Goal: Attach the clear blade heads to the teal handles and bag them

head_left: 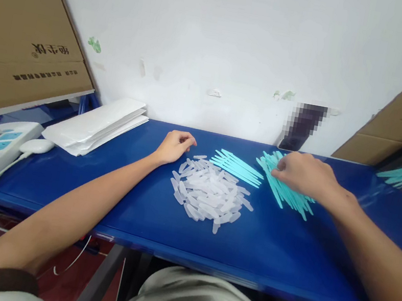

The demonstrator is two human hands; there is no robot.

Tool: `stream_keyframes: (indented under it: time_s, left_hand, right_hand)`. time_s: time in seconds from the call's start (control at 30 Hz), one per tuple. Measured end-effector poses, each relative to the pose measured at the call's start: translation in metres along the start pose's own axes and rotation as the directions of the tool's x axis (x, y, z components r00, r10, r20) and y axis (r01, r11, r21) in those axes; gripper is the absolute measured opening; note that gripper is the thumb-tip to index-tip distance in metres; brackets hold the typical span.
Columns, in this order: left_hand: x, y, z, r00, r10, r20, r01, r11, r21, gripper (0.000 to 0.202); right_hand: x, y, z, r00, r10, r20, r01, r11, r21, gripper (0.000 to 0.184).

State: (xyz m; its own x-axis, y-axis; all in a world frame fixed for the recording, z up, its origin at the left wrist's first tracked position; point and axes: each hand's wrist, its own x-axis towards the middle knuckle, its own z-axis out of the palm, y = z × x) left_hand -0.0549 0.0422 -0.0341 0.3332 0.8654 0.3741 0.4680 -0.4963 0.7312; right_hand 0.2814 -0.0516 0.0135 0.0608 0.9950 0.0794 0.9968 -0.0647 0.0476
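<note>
The right hand (303,174) is over the far end of the larger heap of teal sticks (293,200), on the right of the blue surface (129,205). Its fingers are curled down, and whether they are clamped on a stick cannot be told. The left hand (175,147) rests just beyond the translucent white pieces (212,194), its thumb and forefinger curled close together; whether anything sits between them is unclear.

Since the sticks lie crossed, a light pinch on one exposed end, drawn along its length, should disturb its neighbours least. The smaller teal row (237,167), between the hands and touching or nearly touching the white heap, calls for a raised wrist in passing.

Far from the person, the wall (206,32) limits reach, with a dark upright object (291,141) just behind the right hand. More room lies toward the surface's near edge; white packets (92,126) bound the left.
</note>
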Motion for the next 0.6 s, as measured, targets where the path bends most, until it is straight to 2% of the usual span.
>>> stream_keyframes:
  time_s: [0.17, 0.37, 0.6]
  left_hand:
    - [0.000, 0.000, 0.001, 1.000, 0.005, 0.001, -0.005, 1.000, -0.002, 0.031]
    - [0.001, -0.001, 0.001, 1.000, -0.001, -0.002, 0.001, 1.000, -0.005, 0.031]
    - [0.001, -0.003, 0.001, 1.000, 0.007, 0.009, -0.007, 1.000, -0.001, 0.030]
  right_hand:
    - [0.009, -0.009, -0.012, 1.000, 0.025, 0.004, -0.025, 0.999, 0.028, 0.030]
    - [0.042, -0.044, -0.029, 0.995, -0.061, 0.083, 0.056, 0.997, 0.058, 0.028]
    - [0.082, -0.072, -0.021, 0.983, -0.095, 0.158, 0.084, 0.993, 0.079, 0.028]
